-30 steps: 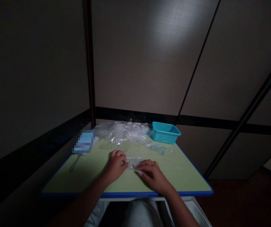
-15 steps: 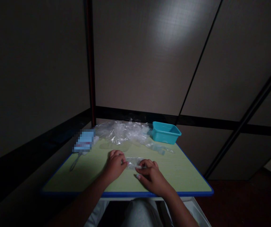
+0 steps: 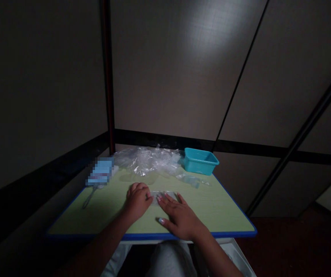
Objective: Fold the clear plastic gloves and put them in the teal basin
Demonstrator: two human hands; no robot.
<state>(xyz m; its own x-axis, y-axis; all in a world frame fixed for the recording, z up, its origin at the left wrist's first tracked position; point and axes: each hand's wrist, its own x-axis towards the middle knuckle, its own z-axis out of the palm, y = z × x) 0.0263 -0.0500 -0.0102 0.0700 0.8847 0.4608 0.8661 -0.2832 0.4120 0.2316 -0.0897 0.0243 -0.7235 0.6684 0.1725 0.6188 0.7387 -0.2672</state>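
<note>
A small clear plastic bag (image 3: 155, 199) lies flat on the light green table (image 3: 96, 219), between my two hands. My left hand (image 3: 138, 201) is closed at the bag's left end, its thumb and fingers pinching that edge. Spread over the right part of the bag, my right hand (image 3: 179, 216) lies with its fingers stretched out and its thumb apart. The fingers of that hand hide part of the plastic.
A heap of crumpled clear plastic bags (image 3: 150, 161) lies along the back of the table. Right of it stands a turquoise basket (image 3: 200, 165). A blurred blue item (image 3: 100, 171) with a looped strap is at the left edge. Walls rise behind and left.
My right hand has opened from bent fingers to a flat, spread shape over the bag. The left hand stays at the bag's left end. The view has shifted slightly.
</note>
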